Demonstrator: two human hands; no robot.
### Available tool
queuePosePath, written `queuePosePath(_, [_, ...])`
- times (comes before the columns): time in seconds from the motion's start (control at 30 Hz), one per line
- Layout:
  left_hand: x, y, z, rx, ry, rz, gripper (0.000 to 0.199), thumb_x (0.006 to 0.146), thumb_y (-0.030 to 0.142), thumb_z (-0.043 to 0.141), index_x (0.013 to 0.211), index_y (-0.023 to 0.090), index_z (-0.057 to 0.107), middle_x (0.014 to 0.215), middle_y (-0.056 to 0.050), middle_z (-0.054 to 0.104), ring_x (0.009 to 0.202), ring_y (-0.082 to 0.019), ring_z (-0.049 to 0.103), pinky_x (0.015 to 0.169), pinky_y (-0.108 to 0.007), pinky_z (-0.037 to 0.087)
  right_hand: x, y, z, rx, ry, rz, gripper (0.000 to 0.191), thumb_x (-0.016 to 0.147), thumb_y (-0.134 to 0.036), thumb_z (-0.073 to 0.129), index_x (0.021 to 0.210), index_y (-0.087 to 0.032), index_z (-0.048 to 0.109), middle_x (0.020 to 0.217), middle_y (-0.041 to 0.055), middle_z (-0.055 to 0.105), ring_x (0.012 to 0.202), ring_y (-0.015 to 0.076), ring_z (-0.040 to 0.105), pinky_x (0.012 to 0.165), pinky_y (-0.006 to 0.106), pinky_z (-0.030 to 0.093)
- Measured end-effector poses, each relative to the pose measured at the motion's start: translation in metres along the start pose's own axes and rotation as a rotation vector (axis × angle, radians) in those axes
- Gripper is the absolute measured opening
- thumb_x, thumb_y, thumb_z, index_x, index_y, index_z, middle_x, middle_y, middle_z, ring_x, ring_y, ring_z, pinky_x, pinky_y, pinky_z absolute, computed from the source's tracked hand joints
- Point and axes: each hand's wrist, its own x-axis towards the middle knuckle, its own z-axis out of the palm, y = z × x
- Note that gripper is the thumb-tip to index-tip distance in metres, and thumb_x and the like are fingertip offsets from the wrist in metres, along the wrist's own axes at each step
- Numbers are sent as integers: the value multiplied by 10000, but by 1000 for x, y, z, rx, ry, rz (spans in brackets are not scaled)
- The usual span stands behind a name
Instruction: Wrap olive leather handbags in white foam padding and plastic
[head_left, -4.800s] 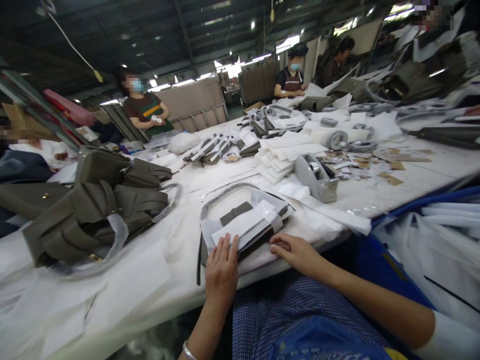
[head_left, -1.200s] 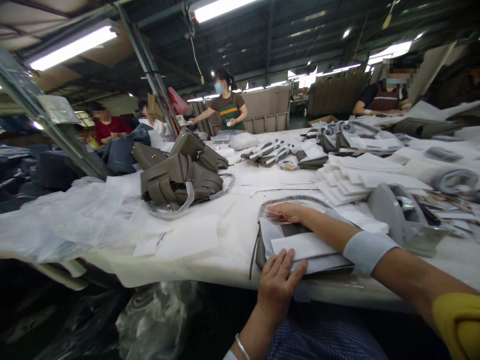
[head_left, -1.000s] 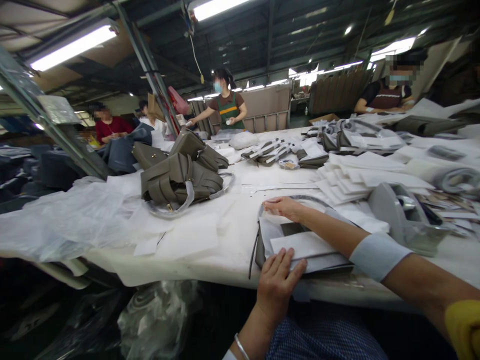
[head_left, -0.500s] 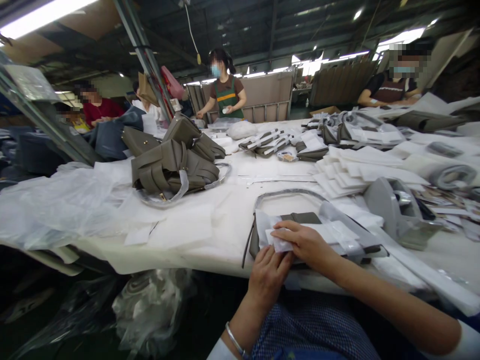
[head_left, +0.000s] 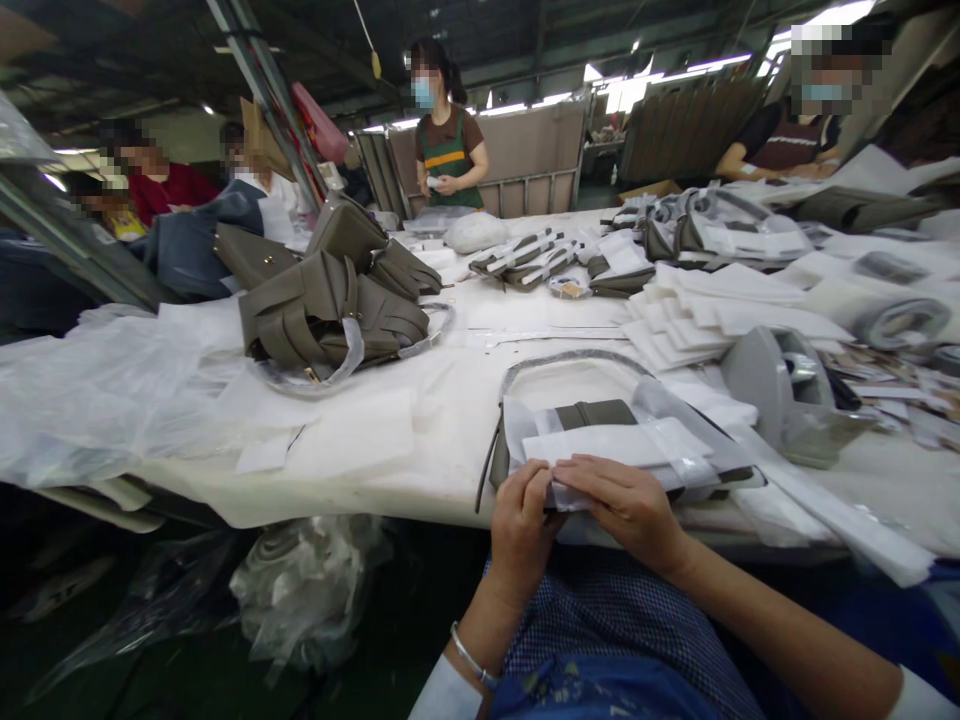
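A grey-olive handbag (head_left: 598, 413) lies on the table in front of me, partly covered by white sheets and clear film. Its wrapped handle (head_left: 574, 357) loops out on the far side. My left hand (head_left: 523, 522) is closed with bent fingers on a folded white sheet (head_left: 600, 447) at the bag's near edge. Beside it, my right hand (head_left: 634, 508) grips the same edge, its fingers together on top and its thumb hidden. The fingertips of both hands nearly meet. Clear tape (head_left: 688, 468) crosses the sheet toward the right.
More olive handbags (head_left: 300, 315) are heaped at the left, beside crumpled white wrapping (head_left: 112, 400). A grey tape dispenser (head_left: 776, 390) stands at the right, near stacked white sheets (head_left: 682, 325). Several co-workers, including a person in a green apron (head_left: 450, 160), are around the table.
My right hand has drawn back from the top of the sheet to the bag's near edge, beside my left hand. The white sheet now lies flatter. A co-worker opposite has brought both hands together.
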Motion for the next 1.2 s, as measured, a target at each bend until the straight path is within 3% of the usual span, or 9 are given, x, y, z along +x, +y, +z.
queuePosePath(0.17, [3, -2, -3, 2, -60, 30, 416, 978, 433, 514, 1301, 173, 552, 1266, -150, 658, 1169, -246, 628, 976, -379, 524, -11, -7, 2, 17, -25, -95, 406, 919, -74, 542, 1257, -268, 657, 1125, 36, 751, 1066, 191, 703, 1020, 414, 553])
queuePosePath(0.3, [3, -3, -5, 82, -117, 154, 349, 1006, 289, 473, 1322, 180, 574, 1313, -125, 654, 1262, -248, 577, 1024, -406, 495, -3, -12, -11, 57, -118, -108, 259, 925, -164, 602, 1148, -250, 701, 1073, 28, 763, 1001, 172, 718, 1020, 356, 549])
queuePosePath(0.4, [2, -5, -5, 126, -104, 209, 365, 986, 157, 484, 1341, 173, 567, 1306, -99, 665, 1321, -242, 530, 1054, -415, 475, 20, -1, -24, 24, -150, -21, 155, 946, -207, 582, 981, -254, 726, 900, -13, 775, 817, 142, 726, 1036, 350, 522])
queuePosePath(0.47, [2, -5, -6, 124, -115, 218, 390, 984, 121, 458, 1360, 167, 555, 1320, -97, 656, 1318, -229, 534, 1065, -415, 469, 40, 15, -26, -104, -179, 89, 194, 966, -226, 538, 975, -246, 731, 930, 5, 776, 839, 161, 721, 1088, 404, 459])
queuePosePath(0.63, [3, -5, -6, 116, -138, 217, 394, 989, 125, 442, 1364, 162, 557, 1340, -96, 642, 1306, -216, 545, 1072, -410, 474, 77, 64, -6, -350, -618, 326, 280, 964, -275, 497, 1114, -192, 718, 1226, 125, 702, 1189, 299, 616, 1156, 612, 219])
queuePosePath(0.73, [3, -5, -4, 110, -117, 223, 385, 993, 121, 433, 1351, 161, 568, 1341, -80, 643, 1300, -209, 551, 1079, -406, 469, 90, 76, 14, -316, -813, 349, 300, 978, -272, 462, 1075, -194, 735, 1230, 132, 700, 1185, 301, 616, 1161, 603, 170])
queuePosePath(0.83, [2, -6, -3, 121, -109, 236, 375, 1000, 149, 441, 1354, 145, 563, 1340, -85, 642, 1295, -214, 557, 1078, -410, 473, 99, 77, 29, -267, -892, 305, 300, 978, -265, 458, 1009, -212, 752, 1173, 109, 729, 1136, 283, 643, 1163, 543, 201])
queuePosePath(1.03, [0, -8, -4, 175, -91, 258, 403, 980, 86, 435, 1351, 163, 571, 1346, -81, 636, 1313, -223, 543, 1058, -405, 490, 89, 65, 24, -237, -845, 231, 332, 986, -212, 420, 1110, -191, 727, 1273, 120, 680, 1235, 268, 589, 1166, 527, 234])
queuePosePath(1.2, [1, -9, -3, 179, -94, 269, 421, 961, 61, 466, 1353, 176, 568, 1334, -60, 646, 1286, -205, 569, 1050, -382, 496, 35, 37, -7, -184, -570, 68, 344, 986, -209, 427, 1208, -201, 689, 1283, 109, 674, 1266, 272, 573, 1114, 547, 379])
